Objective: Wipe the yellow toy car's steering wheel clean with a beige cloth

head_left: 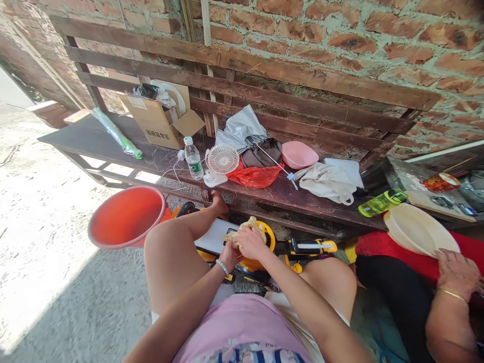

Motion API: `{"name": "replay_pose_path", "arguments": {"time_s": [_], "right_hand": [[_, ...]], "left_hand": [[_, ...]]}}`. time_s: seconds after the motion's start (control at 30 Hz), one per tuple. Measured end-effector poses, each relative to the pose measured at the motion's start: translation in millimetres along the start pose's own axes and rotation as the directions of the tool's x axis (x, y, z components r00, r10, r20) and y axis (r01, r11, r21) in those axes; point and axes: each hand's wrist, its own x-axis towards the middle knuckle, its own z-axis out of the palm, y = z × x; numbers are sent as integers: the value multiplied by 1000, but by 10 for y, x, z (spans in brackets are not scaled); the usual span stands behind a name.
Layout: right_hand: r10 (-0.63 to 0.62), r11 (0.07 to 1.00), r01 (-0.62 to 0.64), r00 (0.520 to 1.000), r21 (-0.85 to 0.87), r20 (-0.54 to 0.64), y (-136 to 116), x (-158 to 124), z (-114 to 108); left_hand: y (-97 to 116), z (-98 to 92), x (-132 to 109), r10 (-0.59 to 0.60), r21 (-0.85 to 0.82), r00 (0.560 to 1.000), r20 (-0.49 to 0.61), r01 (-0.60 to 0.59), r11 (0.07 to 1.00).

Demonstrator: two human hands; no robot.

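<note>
A crumpled pale yellow cloth (251, 222) is bunched between my two hands, in front of my lap. My left hand (229, 256), with a beaded bracelet at its wrist, grips it from below with curled fingers. Over the upper part, my right hand (250, 243) is closed round the same cloth. Just beyond and beneath them is a yellow steering wheel (271, 236) of a ride-on toy vehicle, which has a white panel (209, 236) to its left. My fingers partly cover the cloth and the wheel.
An orange-red bucket (128, 217) stands left of my knee. The wooden bench (159, 161) ahead holds a cardboard box (151, 121), water bottle (193, 160), small fan (223, 159), pink basin (299, 154) and bags. At right, another person's hand holds a cream basin (419, 229).
</note>
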Motion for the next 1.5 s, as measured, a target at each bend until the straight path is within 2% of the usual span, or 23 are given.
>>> {"name": "replay_pose_path", "arguments": {"time_s": [0.1,0.2,0.27,0.37,0.47,0.6,0.73,0.9,1.03,1.1,1.17,1.23,1.33,1.4,1.43,1.5], "right_hand": [[73,997,-73,997,1,-29,100,81,52],[196,981,-196,980,17,-36,309,84,-37],[353,935,-353,935,39,-12,463,40,-95],[557,823,-561,827,85,73,663,-86,-105],[615,759,-630,776,161,137,775,-260,-19],[689,655,-693,711,301,140,783,-490,202],[738,592,-709,668,384,97,669,-652,460],[745,624,-715,666,315,38,306,-807,628],[666,697,-642,745,318,46,68,-984,604],[606,717,-570,794,401,43,74,-1095,535],[576,734,-493,816,468,-45,174,-1209,421],[580,760,-433,788,485,-206,355,-1311,277],[642,757,-450,648,474,-409,707,-1396,86],[701,712,-526,572,466,-426,935,-1388,39],[729,684,-565,560,462,-394,1032,-1366,47],[772,628,-617,572,475,-277,1183,-1304,112]], "left_hand": [[20,10,2,-3,35,1000,4,3,999],[39,29,-10,-4,54,1000,6,3,999],[45,37,-22,-1,51,1000,3,1,999],[43,32,-26,6,41,1000,14,-7,999],[34,19,2,17,33,1000,9,-17,999],[14,10,70,29,42,1000,-9,-29,999],[-22,-3,134,27,64,999,-28,-25,998],[-71,-12,173,52,93,996,-72,-45,995],[-85,6,148,71,141,993,-93,-57,988],[-91,0,130,68,175,994,-88,-52,983],[-98,-25,123,59,198,994,-88,-40,979],[-105,-61,127,42,195,995,-91,-24,980],[-115,-105,140,25,177,996,-88,-9,984],[-114,-110,138,32,195,996,-78,-16,981],[-111,-106,132,40,211,997,-72,-24,977],[-100,-89,111,56,250,996,-73,-36,968]]}}
